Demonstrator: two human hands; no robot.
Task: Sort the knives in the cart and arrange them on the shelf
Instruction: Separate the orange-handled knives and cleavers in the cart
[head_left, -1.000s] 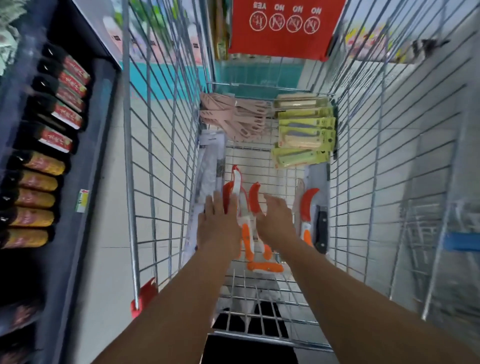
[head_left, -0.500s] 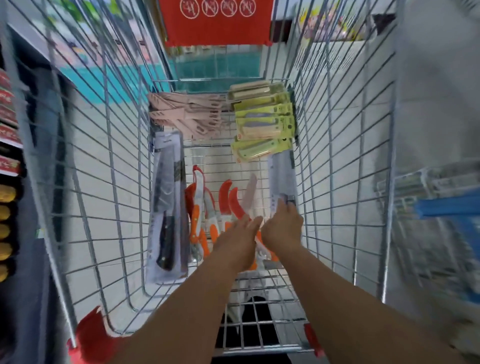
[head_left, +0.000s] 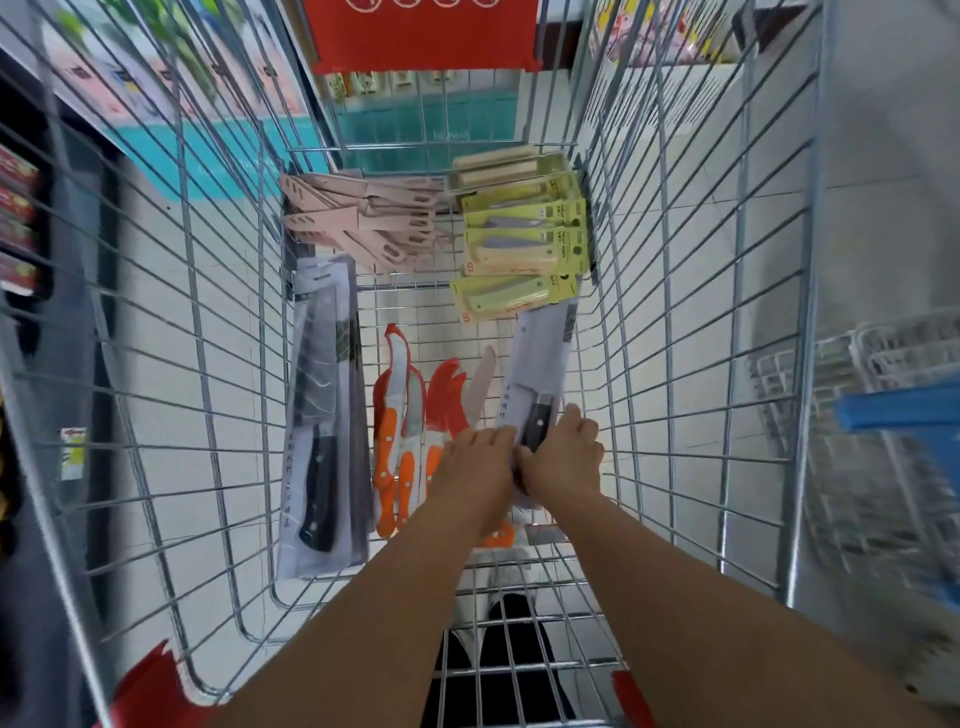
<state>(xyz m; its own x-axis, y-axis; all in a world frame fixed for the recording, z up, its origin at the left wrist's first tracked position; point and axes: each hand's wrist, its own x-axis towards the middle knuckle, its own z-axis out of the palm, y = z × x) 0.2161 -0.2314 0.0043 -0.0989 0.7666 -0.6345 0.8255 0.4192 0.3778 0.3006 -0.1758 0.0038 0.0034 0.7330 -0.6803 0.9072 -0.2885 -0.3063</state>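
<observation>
Head view: looking down into a wire shopping cart (head_left: 691, 322) with both bare forearms reaching in.
Right hand (head_left: 563, 460): fingers curled over the near end of a carded kitchen knife (head_left: 540, 374), thumb wrapped beside its black handle.
Left hand (head_left: 480, 462): fingers straight and close together, tips touching the card's left edge, palm lying over the orange handles.
Carded kitchen knife: on the cart floor at the right side, blade pointing away from the person, far end tucked under the green packs.
Second carded knife pack (head_left: 322, 415): leaning along the cart's left wall, black handle nearest the person.
Orange-handled knives (head_left: 402, 431): loose cluster in the middle of the floor, between the two carded packs.
Pink knives (head_left: 369, 218): piled at the far left corner.
Green carded knives (head_left: 524, 244): stacked at the far right corner, just beside the pink pile.
Shelf (head_left: 21, 228): at the left edge outside the cart, blurred.
</observation>
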